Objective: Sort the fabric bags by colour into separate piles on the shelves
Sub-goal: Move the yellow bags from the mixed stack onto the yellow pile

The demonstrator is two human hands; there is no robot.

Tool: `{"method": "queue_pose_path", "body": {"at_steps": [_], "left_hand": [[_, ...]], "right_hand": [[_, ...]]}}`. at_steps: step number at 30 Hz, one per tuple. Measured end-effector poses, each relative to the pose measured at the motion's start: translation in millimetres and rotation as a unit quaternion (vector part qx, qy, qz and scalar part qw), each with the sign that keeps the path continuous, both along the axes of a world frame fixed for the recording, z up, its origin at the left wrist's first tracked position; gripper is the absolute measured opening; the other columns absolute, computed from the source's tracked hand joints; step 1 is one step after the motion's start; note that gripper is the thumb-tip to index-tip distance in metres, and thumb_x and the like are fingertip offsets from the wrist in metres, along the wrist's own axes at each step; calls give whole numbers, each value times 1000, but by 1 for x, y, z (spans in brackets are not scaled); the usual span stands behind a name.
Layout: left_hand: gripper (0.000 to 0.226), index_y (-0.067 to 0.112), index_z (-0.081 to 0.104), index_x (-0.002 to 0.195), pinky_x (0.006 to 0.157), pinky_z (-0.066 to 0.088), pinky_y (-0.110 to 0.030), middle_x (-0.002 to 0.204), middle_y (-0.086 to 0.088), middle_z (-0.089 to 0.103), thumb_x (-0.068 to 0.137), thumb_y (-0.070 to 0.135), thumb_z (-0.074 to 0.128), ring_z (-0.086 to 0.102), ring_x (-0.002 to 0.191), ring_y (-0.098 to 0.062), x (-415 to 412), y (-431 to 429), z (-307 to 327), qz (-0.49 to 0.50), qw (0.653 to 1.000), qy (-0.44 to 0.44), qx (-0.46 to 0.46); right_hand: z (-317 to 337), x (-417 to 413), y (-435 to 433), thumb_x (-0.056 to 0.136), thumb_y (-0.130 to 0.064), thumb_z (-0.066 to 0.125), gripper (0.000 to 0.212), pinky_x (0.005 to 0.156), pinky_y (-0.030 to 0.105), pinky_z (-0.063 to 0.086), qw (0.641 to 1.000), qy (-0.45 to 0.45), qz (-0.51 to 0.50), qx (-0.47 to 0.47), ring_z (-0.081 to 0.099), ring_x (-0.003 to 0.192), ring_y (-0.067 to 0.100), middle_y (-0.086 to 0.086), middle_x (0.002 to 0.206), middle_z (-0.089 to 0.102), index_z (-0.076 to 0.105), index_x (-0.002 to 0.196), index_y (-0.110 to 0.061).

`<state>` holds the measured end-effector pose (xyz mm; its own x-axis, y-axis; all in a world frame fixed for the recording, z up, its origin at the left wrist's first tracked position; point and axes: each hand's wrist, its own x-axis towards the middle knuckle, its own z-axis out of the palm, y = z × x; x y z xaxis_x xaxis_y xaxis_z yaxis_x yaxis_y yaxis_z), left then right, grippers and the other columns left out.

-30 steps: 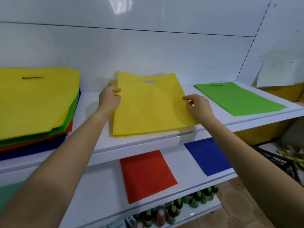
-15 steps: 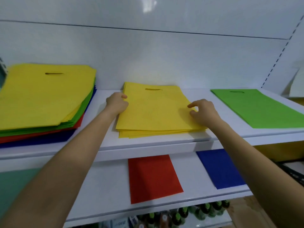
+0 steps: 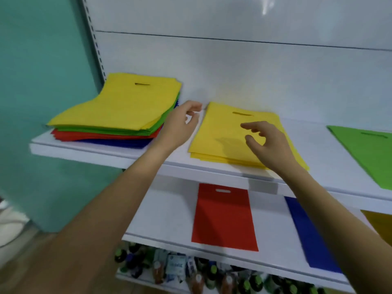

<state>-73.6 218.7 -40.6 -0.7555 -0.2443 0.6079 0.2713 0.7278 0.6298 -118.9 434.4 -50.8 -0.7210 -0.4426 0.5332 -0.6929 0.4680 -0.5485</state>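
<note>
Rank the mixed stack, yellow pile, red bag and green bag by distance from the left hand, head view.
From the left hand:
1. Tie: mixed stack just left, yellow pile just right; too close to call.
2. Next: red bag, below.
3. Last: green bag, far right.

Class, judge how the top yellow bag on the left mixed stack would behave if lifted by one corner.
Probably floppy: the top yellow bag is a thin fabric sheet lying flat. Likely light, since the many-layered mixed stack stays low. It may slide, resting loose with edges offset from the layers beneath.
</note>
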Motion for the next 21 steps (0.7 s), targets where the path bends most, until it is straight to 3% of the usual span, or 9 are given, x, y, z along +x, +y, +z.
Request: {"method": "queue_pose_path", "body": {"at_steps": [5,10,15,21], "left_hand": [[25,7,58,115,79,41,-11,103,7,61,93,7,47,52,92,3,50,-35,3,58,998,-2,-7],[24,12,57,116,80,40,-9,102,10,61,94,10,46,53,96,1,95,-84,6,124,992,5,14],[25,13,56,117,85,42,-16,103,11,60,95,12,46,53,98,0,129,-141,13,155,988,9,20],[23,11,59,113,84,44,-23,101,11,61,93,11,48,55,96,-2,161,-224,10,145,989,17,11]], "right_hand": [[2,22,-50,82,-22,51,34,88,25,38,996,-11,89,-27,53,98,14,-3,110,62,63,113,-16],[-2,49,-109,86,-14,55,28,87,23,38,986,-9,165,-18,53,95,15,1,109,64,63,114,-14],[7,86,-169,86,-11,53,29,82,15,34,978,36,204,-11,51,90,10,3,107,65,64,114,-10],[12,132,-242,87,-8,55,29,82,16,34,982,44,181,-14,51,92,13,1,106,65,64,114,-11]]}}
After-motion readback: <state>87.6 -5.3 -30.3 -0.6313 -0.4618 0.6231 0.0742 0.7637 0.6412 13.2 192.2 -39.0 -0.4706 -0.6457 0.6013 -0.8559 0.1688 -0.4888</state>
